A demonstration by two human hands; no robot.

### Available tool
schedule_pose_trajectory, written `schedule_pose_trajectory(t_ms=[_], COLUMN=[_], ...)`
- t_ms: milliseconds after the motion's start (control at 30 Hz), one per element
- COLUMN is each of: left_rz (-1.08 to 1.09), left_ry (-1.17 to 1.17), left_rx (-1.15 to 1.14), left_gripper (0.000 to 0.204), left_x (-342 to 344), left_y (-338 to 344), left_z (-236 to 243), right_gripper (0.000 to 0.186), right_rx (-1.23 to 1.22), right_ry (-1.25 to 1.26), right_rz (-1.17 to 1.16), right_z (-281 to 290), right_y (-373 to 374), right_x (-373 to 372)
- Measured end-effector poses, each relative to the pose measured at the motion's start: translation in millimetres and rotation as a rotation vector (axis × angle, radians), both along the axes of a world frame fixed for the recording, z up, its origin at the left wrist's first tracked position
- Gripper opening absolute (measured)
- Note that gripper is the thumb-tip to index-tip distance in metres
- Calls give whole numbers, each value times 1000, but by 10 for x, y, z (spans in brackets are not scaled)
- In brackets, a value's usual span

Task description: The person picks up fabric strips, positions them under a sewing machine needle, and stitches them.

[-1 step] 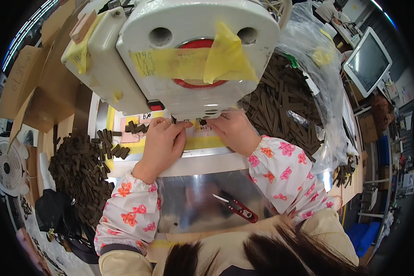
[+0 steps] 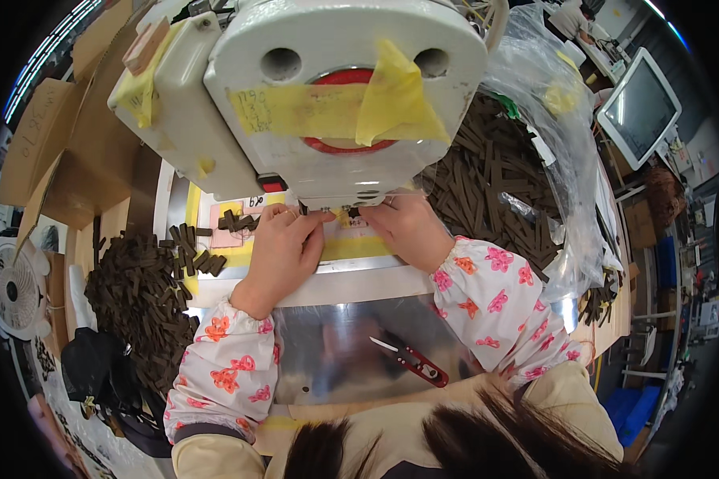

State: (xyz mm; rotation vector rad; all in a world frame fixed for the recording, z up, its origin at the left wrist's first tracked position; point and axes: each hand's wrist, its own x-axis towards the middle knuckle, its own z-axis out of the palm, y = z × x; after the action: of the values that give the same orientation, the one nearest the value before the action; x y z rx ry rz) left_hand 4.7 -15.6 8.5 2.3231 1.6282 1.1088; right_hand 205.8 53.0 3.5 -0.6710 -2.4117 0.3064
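My left hand (image 2: 284, 249) rests under the front of a white sewing machine (image 2: 248, 164), its thumb and forefinger brought together at the work spot. Opposite it, my right hand (image 2: 409, 228) has its fingertips closed at the same spot, partly hidden by the machine head. What the fingertips pinch is too small and too covered to name. A small dark piece (image 2: 354, 213) shows between the two hands. Left of my left hand, short brown fabric strips (image 2: 233, 222) lie on the machine bed. Thread snips (image 2: 414, 363) with red handles lie on the metal plate nearer me.
A heap of short brown strips (image 2: 140, 291) lies at the left, a larger pile of longer strips (image 2: 487, 180) at the right beside clear plastic sheeting (image 2: 571, 231). Cardboard boxes (image 2: 96, 172) and a white fan (image 2: 14, 289) stand far left. A screen (image 2: 641, 108) stands back right.
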Motion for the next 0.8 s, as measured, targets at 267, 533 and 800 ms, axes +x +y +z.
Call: schedule_pose_trajectory(t_ms=[267, 533, 800], left_rz=[-7, -20, -49], left_ry=[19, 33, 329], left_rx=[5, 48, -16], left_gripper=[17, 20, 33], left_x=[-13, -31, 90], left_y=[9, 26, 45], left_z=[30, -5, 123], right_gripper=[18, 19, 15], right_rx=[14, 52, 30], right_ry=[-32, -50, 48], right_rz=[11, 5, -41], right_z=[-14, -2, -1], right_y=[9, -9, 3], right_x=[28, -51, -18])
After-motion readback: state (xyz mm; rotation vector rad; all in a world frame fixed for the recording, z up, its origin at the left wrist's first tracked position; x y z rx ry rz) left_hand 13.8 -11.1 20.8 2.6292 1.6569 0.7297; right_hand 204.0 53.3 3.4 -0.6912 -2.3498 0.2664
